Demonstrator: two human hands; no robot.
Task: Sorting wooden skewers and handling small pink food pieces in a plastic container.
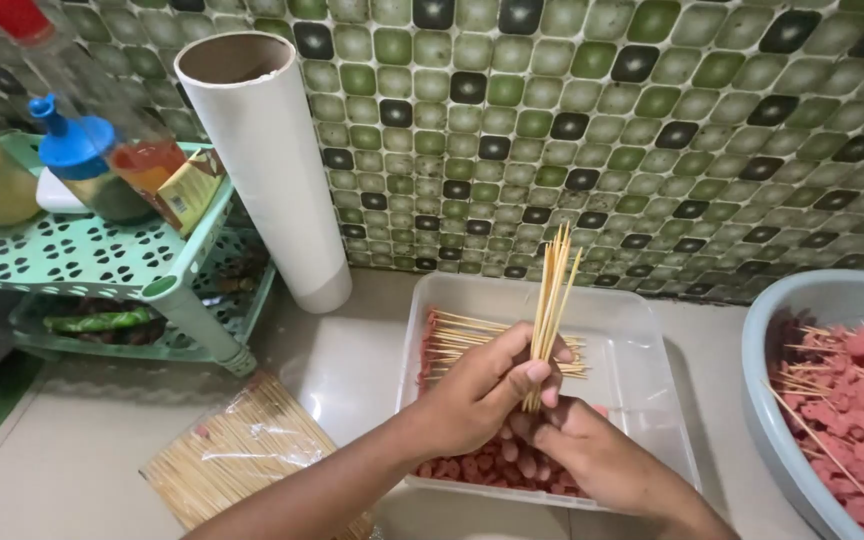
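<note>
My left hand [482, 385] grips a bundle of thin bamboo skewers [552, 290], held upright over a clear plastic tray [642, 330]. My right hand [592, 455] sits just below it, fingers pinching the bundle's lower ends. In the tray lie several skewers threaded with pink sausage pieces [452, 345], and loose pink sausage pieces [497, 465] lie along its near edge, partly hidden by my hands.
A grey-blue basin [802, 300] at the right holds pink meat pieces and skewers. A bag of spare skewers [237, 455] lies on the floor at left. A white pipe [272, 170] leans on the tiled wall beside a green rack [82, 255] with bottles.
</note>
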